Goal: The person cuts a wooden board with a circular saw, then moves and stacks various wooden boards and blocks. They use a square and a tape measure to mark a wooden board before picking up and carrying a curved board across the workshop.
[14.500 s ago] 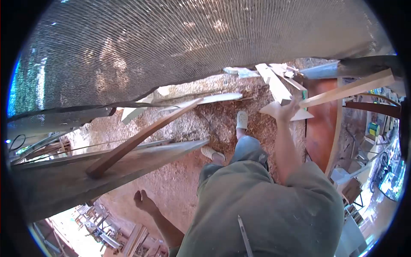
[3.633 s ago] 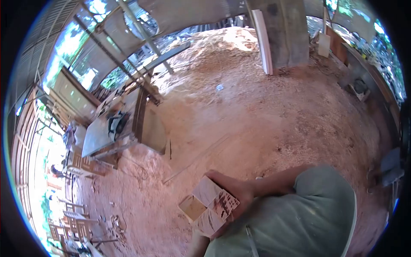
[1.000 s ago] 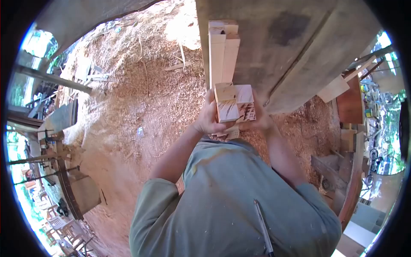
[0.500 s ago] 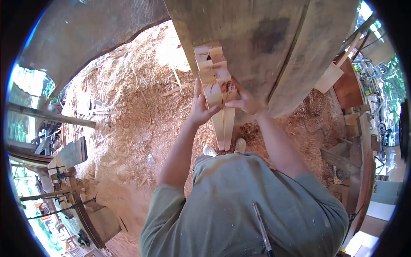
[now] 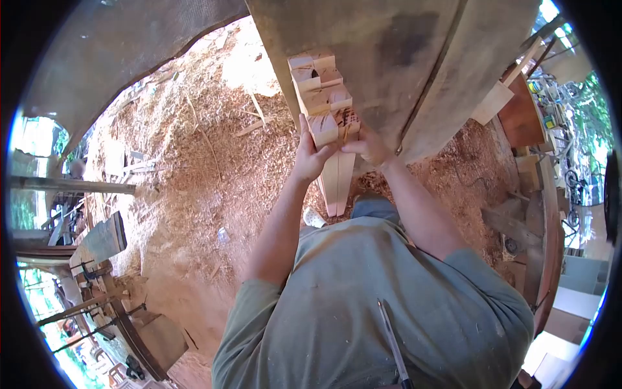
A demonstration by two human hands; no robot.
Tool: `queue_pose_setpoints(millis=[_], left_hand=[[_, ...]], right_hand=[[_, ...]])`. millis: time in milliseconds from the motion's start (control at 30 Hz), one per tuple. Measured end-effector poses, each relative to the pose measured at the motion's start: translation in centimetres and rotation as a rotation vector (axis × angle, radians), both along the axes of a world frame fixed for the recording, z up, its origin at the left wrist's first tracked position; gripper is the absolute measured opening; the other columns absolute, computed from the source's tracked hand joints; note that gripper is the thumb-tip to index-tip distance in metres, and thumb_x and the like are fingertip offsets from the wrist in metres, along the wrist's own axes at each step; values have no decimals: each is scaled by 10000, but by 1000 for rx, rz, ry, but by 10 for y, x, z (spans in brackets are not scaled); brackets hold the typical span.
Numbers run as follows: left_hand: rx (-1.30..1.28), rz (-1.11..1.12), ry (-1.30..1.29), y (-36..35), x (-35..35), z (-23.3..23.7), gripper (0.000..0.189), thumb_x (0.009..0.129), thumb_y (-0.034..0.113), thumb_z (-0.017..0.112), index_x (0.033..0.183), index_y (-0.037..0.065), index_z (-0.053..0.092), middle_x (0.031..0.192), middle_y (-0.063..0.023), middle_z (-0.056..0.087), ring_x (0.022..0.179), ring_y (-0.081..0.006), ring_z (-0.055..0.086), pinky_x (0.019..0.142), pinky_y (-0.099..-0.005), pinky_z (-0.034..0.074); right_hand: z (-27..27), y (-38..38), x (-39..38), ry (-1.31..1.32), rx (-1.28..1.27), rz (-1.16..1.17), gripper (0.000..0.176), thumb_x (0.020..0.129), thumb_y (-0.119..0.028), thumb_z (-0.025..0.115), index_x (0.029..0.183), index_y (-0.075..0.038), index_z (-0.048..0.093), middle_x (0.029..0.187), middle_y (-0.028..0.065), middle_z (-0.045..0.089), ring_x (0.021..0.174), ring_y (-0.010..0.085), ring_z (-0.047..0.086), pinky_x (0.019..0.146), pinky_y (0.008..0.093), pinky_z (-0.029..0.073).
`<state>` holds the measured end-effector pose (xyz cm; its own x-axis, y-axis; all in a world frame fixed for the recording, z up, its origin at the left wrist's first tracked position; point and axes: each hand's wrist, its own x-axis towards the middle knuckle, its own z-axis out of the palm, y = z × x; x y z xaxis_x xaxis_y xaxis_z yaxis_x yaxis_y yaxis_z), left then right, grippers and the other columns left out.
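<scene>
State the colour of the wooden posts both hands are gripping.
The wooden posts are pale tan, one end face streaked dark; head view.

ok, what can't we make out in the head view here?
Head view:
Right hand grip: fingertips hidden behind the wooden posts.
Rear posts' lower lengths: hidden by the front ones.
Pillar top: cut by frame edge.
Gear around the grey bench: too small, warped.
</scene>
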<state>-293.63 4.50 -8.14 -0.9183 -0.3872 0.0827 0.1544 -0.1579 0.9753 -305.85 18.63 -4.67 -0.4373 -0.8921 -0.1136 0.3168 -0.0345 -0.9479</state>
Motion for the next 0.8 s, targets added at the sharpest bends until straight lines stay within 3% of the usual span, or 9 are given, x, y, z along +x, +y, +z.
queue_pose_setpoints(millis=[100, 167, 233, 267, 300, 367, 467, 700, 800], left_hand=[[100, 1, 10, 4, 3, 13, 1033, 799, 18, 624, 1461, 12, -168, 1294, -133, 475, 1152, -221, 508, 982, -323, 412], [80, 16, -2, 0, -2, 0, 1028, 776, -6, 613, 1467, 13, -148, 1291, -123, 476, 1134, -215, 517, 976, -324, 416], [101, 101, -26, 4, 1, -1, 980, 745, -25, 604, 1479, 8, -44, 1288, -111, 477, 1129, -206, 519, 972, -319, 416], [88, 111, -36, 7, 1, 7, 854, 716, -29, 599, 1448, -5, 160, 1258, -95, 508, 1114, -203, 530, 963, -317, 417], [82, 122, -44, 12, 5, 11, 854, 716, -29, 599, 1448, -5, 160, 1258, -95, 508, 1114, -203, 530, 963, -317, 417], [173, 261, -203, 20, 8, 17, 554, 714, 64, 620, 1250, 3, 492, 1150, -73, 586, 1076, -182, 543, 928, -315, 423], [127, 263, -257, 15, 10, 14, 553, 679, 38, 602, 1224, -2, 517, 1119, -68, 602, 1057, -188, 552, 915, -307, 426], [282, 314, -57, 15, 3, 8, 655, 564, 36, 568, 1216, -12, 527, 1141, -81, 603, 1062, -229, 567, 929, -320, 433], [220, 240, -1, 12, 1, 19, 710, 556, 62, 572, 1257, -10, 492, 1212, -83, 573, 1121, -227, 543, 962, -322, 427]], right_hand=[[-10, 1, 2, 57, -18, 21, 903, 723, -11, 696, 1481, -82, 210, 1356, 101, 452, 1151, 177, 516, 949, 307, 434], [-16, -4, -6, 546, 131, -38, 913, 698, -43, 723, 1470, -81, 236, 1366, 109, 433, 1180, 204, 496, 976, 322, 420], [-40, -13, -18, 617, 87, -46, 960, 671, -48, 742, 1472, -74, 214, 1371, 113, 420, 1211, 220, 470, 1001, 331, 400], [-47, -15, -22, 672, 57, -65, 1007, 643, -52, 761, 1474, -66, 192, 1376, 117, 407, 1242, 236, 443, 1027, 340, 380], [-29, -17, -16, 664, 48, -57, 1007, 643, -52, 761, 1474, -66, 192, 1376, 117, 407, 1242, 236, 443, 1027, 340, 380], [3, -20, -10, 19, -70, 91, 1116, 607, -46, 774, 1485, -52, 87, 1389, 142, 378, 1305, 251, 370, 1074, 356, 326], [-16, -21, -26, 290, -48, 181, 1170, 600, -31, 764, 1488, -62, 3, 1405, 157, 352, 1334, 241, 327, 1090, 355, 302], [-40, -32, -42, 345, 31, 314, 1197, 599, 16, 732, 1503, -75, -46, 1424, 144, 359, 1316, 224, 350, 1070, 325, 312], [-50, -35, -44, 307, -93, 333, 1312, 557, -162, 827, 1413, 108, -130, 1431, 247, 293, 1338, 291, 332, 1092, 322, 294]])
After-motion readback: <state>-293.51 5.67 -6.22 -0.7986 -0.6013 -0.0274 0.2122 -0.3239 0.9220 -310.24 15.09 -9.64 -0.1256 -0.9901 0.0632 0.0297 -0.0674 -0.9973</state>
